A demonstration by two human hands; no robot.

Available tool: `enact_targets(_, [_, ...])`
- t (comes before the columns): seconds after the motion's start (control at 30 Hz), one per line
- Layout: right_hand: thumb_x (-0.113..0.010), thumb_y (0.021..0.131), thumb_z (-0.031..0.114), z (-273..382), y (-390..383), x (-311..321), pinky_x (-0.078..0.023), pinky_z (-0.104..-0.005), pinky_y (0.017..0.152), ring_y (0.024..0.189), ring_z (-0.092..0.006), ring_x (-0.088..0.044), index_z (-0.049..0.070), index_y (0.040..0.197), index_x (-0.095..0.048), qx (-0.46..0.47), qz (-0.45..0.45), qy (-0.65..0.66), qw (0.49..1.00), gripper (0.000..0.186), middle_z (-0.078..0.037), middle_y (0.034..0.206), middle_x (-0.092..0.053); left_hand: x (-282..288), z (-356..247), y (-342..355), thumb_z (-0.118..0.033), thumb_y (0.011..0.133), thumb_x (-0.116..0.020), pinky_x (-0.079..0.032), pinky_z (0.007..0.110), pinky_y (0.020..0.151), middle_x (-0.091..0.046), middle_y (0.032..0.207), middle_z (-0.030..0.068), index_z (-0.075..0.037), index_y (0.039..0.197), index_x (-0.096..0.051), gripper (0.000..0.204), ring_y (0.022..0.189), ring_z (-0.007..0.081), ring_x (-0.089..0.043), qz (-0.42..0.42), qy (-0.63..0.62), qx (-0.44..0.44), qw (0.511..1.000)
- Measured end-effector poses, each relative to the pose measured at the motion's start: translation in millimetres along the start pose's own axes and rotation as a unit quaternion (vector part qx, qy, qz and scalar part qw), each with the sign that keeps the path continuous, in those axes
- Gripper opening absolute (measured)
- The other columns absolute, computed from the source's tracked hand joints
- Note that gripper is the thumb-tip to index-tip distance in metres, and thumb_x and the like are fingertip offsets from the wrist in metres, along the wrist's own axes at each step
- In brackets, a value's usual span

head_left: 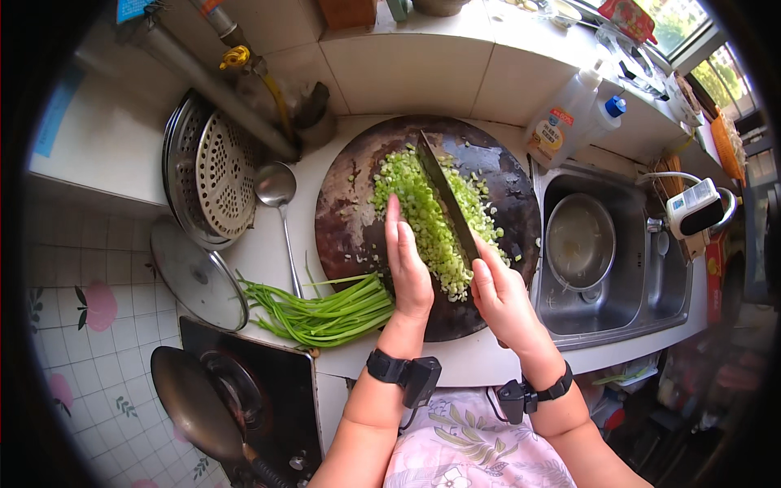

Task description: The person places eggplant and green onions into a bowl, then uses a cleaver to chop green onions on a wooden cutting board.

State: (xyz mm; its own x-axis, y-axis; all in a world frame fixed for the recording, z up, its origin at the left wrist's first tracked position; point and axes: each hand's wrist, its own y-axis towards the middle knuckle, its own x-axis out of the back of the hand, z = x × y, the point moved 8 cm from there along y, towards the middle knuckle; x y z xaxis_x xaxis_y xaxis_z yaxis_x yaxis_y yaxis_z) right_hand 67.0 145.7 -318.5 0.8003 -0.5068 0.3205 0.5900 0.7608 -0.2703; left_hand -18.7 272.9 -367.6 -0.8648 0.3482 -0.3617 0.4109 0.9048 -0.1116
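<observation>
My right hand (502, 294) is closed round the handle of a kitchen knife (446, 191), whose broad dark blade stands on edge among chopped green stalks (423, 213). These small pieces lie heaped on a round, dark, worn cutting board (346, 220), to both sides of the blade. My left hand (407, 264) is held flat, fingers stretched out and together, along the left side of the heap. It holds nothing. Beside its wrist, a bunch of long uncut green stalks (333, 313) rests at the board's lower left, partly over the rim.
A ladle (277, 191), steamer plates (225, 175) and a glass lid (199, 281) are left of the board. Nearer stands a wok (191, 398) by the stove (281, 366). At right, a steel sink (561, 317) holds a metal bowl (581, 244), with plastic bottles (561, 118) behind it.
</observation>
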Motion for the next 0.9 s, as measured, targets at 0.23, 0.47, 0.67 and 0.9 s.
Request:
enact_targets(0.23, [-0.045, 0.099, 0.018, -2, 6, -2, -0.047, -0.0329, 0.067, 0.063, -0.0275, -0.056, 0.003, 0.135, -0.045, 0.007, 0.001, -0.013, 1.000, 0.039, -0.021, 0.075, -0.058, 30, -20, -25, -0.025, 0.102, -0.029, -0.009, 0.036, 0.118, -0.023, 0.152, 0.0151, 0.002, 0.145, -0.025, 0.051, 0.143, 0.0232, -0.016, 0.001, 0.092, -0.039, 0.995])
enact_targets(0.47, [-0.046, 0.098, 0.020, -5, 9, -2, -0.046, -0.0360, 0.063, 0.059, -0.0285, -0.054, 0.005, 0.136, -0.044, -0.013, 0.019, -0.047, 0.999, 0.040, -0.020, 0.066, -0.054, 34, -11, -36, -0.027, 0.102, -0.029, -0.005, 0.037, 0.118, -0.019, 0.154, 0.0140, 0.001, 0.146, -0.020, 0.053, 0.144, 0.0230, -0.010, -0.021, 0.062, -0.011, 0.998])
enact_targets(0.67, [-0.045, 0.098, 0.020, 10, 5, 1, -0.047, -0.0383, 0.066, 0.063, -0.0336, -0.057, 0.003, 0.136, -0.043, 0.062, 0.001, -0.059, 0.996, 0.041, -0.023, 0.070, -0.056, 28, 11, -24, -0.036, 0.101, -0.031, 0.000, 0.038, 0.118, -0.011, 0.156, 0.0161, 0.003, 0.147, -0.015, 0.062, 0.146, 0.0241, -0.002, -0.076, -0.015, 0.052, 0.996])
enact_targets(0.9, [-0.045, 0.098, 0.018, 14, 0, 4, -0.048, -0.0399, 0.078, 0.087, -0.0398, -0.063, 0.000, 0.134, -0.045, 0.069, -0.017, -0.061, 0.996, 0.040, -0.029, 0.094, -0.062, -8, 11, -8, -0.047, 0.099, -0.030, 0.002, 0.037, 0.117, -0.004, 0.157, 0.0168, 0.001, 0.148, -0.011, 0.072, 0.146, 0.0238, 0.001, -0.049, -0.082, 0.063, 0.993])
